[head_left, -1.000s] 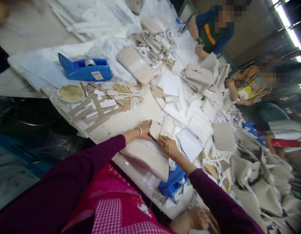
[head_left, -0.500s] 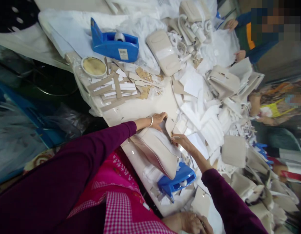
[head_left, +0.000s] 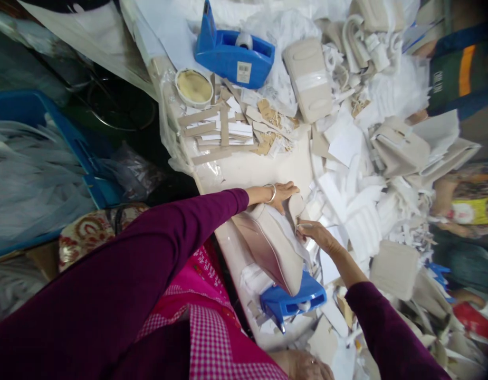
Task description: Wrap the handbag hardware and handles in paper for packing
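Observation:
A beige handbag lies tilted near the table edge in front of me, with white wrapping showing at its opening. My left hand rests at its far end with fingers stretched and thumb apart, touching the bag beside the raised flap. On the flap's near edge, my right hand is closed in a pinch; its fingertips are partly hidden. Just below the bag stands a blue tape dispenser, partly covered by it.
Another blue tape dispenser, a round tub and cardboard strips are on the table's left part. Wrapped bags and white paper pieces crowd the far side. Another person's hand is at the bottom edge.
The view has shifted, so the table and bag appear farther right. Both hands stay at the bag, the right one still pinching the flap.

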`<state>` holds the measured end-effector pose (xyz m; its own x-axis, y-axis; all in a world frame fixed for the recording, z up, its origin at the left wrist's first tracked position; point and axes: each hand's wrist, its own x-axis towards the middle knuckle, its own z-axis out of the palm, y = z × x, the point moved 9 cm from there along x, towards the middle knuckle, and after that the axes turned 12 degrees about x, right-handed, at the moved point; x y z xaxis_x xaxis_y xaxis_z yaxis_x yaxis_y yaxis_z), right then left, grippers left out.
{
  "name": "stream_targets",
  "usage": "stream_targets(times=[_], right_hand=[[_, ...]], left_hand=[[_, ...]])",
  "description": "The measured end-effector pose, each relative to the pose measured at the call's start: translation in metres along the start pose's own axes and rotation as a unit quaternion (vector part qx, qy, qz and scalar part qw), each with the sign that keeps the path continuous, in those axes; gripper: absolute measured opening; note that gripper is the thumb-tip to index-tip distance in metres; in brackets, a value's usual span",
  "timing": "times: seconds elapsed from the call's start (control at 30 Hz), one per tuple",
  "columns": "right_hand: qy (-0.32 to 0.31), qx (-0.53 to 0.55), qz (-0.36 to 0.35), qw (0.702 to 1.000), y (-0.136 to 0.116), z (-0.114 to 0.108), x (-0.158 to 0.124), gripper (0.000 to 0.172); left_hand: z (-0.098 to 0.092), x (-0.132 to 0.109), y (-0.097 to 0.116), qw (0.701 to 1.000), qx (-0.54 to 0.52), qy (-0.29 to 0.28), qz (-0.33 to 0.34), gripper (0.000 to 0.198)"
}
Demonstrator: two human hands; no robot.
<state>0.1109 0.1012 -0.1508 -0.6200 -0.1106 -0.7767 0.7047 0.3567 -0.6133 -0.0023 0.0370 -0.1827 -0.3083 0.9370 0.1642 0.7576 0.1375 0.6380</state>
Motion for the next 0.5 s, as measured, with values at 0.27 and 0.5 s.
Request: stream_targets(times=[0.27, 0.5], right_hand=[[0.020, -0.075, 0.026, 0.997, -0.008, 0.011, 0.005, 0.035], [0.064, -0.132, 0.038, 0.989, 0.016, 0.002, 0.011, 0.028]], left_hand=[[-0.006, -0.005, 0.003, 0.999, -0.025, 0.016, -0.018, 0.083], [-0.007, -0.007, 0.006, 1.000, -0.012, 0.016, 0.000, 0.075]])
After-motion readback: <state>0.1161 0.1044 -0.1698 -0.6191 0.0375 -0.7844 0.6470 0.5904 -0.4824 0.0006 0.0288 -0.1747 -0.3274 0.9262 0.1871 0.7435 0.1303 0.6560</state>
